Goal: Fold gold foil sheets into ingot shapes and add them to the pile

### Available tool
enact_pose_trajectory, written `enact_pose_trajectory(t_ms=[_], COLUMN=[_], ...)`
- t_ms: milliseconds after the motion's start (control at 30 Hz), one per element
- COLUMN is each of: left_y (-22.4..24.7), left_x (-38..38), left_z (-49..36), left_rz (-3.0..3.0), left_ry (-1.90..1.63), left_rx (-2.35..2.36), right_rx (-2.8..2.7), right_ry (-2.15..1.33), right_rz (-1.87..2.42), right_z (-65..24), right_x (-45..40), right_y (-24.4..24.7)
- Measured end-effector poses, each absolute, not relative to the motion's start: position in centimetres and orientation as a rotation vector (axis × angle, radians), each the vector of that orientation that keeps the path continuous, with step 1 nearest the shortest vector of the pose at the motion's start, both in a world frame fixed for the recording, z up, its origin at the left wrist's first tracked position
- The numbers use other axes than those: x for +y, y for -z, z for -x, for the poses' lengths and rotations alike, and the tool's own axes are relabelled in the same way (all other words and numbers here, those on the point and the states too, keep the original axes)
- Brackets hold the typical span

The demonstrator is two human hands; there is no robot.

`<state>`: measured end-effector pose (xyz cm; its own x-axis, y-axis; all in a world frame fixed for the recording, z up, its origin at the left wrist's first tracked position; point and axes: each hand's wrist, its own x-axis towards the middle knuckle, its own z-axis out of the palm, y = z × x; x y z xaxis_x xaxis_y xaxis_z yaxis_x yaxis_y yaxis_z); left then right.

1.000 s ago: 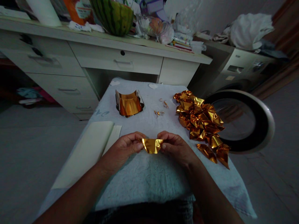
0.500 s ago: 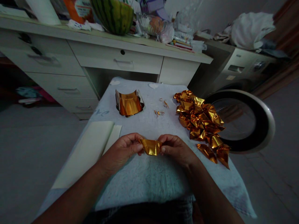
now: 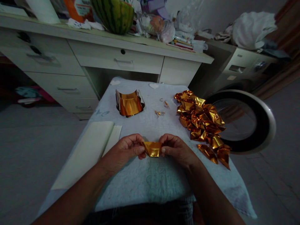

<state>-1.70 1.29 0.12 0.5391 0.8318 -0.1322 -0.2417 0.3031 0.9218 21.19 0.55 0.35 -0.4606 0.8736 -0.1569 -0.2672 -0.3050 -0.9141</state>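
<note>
A small folded piece of gold foil paper (image 3: 152, 149) is stretched between my two hands, above the cloth-covered table. My left hand (image 3: 131, 147) pinches its left end between thumb and fingers. The right end is gripped the same way by my right hand (image 3: 174, 148). Beyond them lies a curved stack of gold foil sheets (image 3: 130, 104), with small gold twisted scraps (image 3: 159, 113) to its right. A heap of folded gold foil pieces (image 3: 199, 115) covers the table's right side, and two more pieces lie at its near end.
Cream folded paper (image 3: 86, 153) lies on the table's left. Behind stands a white desk (image 3: 117, 62) bearing a cut watermelon (image 3: 113, 15) and plastic bags. At right, a washing machine's open round door (image 3: 260, 122) reaches close to the table's edge.
The foil's left end has shifted slightly right within my left fingers, and the piece looks a little more level. Everything else on the table stays where it was.
</note>
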Motion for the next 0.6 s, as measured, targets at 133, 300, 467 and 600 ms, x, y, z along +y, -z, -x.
enact_pose_trajectory(t_ms=[133, 300, 467, 600], left_y=[-0.25, -0.26, -0.14, -0.41], left_x=[1.15, 1.12, 1.3, 1.22], left_z=[1.61, 1.57, 1.59, 1.61], left_rz=[-1.023, -1.045, -1.097, -1.313], left_ry=[-0.787, -0.812, -0.846, -0.923], left_rx=[0.717, 0.77, 0.734, 0.791], right_rx=[-1.108, -1.125, -1.162, -1.196], right_ry=[-1.843, -1.828, -1.803, -1.677], right_rz=[0.858, 0.87, 0.852, 0.864], right_z=[-21.14, -21.11, -21.26, -21.45], right_x=[0.59, 0.58, 0.53, 0.42], right_y=[0.01, 0.01, -0.26, -0.2])
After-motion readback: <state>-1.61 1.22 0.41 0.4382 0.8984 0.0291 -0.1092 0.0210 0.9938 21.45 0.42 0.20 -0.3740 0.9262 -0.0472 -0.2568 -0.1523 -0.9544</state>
